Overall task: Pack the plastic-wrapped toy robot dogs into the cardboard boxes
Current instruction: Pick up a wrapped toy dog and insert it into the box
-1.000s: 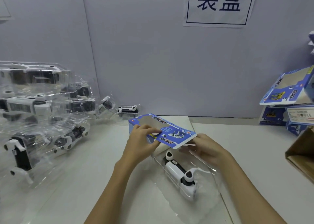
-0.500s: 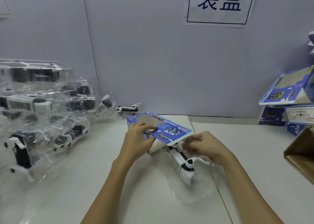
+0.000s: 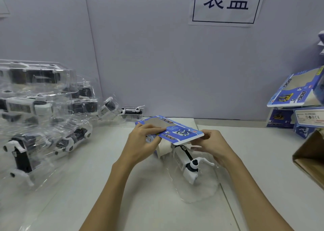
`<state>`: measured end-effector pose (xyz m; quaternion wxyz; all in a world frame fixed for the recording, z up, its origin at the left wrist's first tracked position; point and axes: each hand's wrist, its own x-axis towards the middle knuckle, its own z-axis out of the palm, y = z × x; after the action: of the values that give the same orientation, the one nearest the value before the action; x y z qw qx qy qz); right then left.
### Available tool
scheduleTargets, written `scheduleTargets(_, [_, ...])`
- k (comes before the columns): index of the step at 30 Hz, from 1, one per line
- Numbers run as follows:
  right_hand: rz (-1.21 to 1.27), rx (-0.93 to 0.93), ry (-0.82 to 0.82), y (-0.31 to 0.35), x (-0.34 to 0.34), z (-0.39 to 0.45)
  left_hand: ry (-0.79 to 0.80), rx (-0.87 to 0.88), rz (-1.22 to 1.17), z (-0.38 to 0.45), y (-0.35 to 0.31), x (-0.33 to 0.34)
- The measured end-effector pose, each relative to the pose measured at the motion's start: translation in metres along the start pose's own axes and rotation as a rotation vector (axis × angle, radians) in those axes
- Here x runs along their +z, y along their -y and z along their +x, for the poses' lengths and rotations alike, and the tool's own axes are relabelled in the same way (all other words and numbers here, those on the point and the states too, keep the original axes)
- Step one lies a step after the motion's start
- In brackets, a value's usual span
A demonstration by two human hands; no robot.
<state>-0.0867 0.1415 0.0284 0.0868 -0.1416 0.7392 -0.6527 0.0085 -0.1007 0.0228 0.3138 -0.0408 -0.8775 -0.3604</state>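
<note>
While the counter (image 3: 73, 204) lies open toward me, I judge the next push turns on one line: the toy dog (image 3: 186, 162), in its clear wrap, runs lengthwise from near me up into the mouth of the blue box (image 3: 177, 131), head end already under the top panel. My left hand (image 3: 142, 139) grips the box's left side; my right hand (image 3: 213, 145) pinches the wrap beside the mouth, nearer the dog. Wrapped dogs (image 3: 43, 118) crowd the left; more boxes (image 3: 296, 104) stand well apart on the right

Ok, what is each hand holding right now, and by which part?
Left hand grips the blue box at its left end. Right hand holds the plastic wrap of the toy dog beside the box opening.
</note>
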Motion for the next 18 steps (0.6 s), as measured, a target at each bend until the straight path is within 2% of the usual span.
scheduleTargets(2, [-0.017, 0.024, -0.009, -0.002, 0.001, 0.004, -0.016, 0.005, -0.029, -0.001, -0.002, 0.001])
scheduleTargets(6, [-0.111, 0.049, 0.021, -0.005, 0.002, 0.010, 0.004, 0.016, 0.073, -0.003, -0.004, 0.000])
scheduleTargets(9, [-0.157, 0.070, 0.010, -0.011, 0.005, 0.016, 0.086, 0.033, 0.115, -0.004, -0.005, 0.002])
scheduleTargets(12, [-0.093, 0.124, 0.002, -0.017, 0.003, 0.020, 0.136, 0.063, 0.148, -0.006, -0.004, 0.008])
scheduleTargets(15, [0.028, 0.152, 0.077, -0.019, -0.007, 0.019, 0.151, -0.005, 0.119, -0.004, -0.004, 0.007])
scheduleTargets(18, [0.060, 0.133, 0.171, -0.020, -0.014, 0.013, 0.368, -0.153, -0.037, -0.005, -0.008, 0.009])
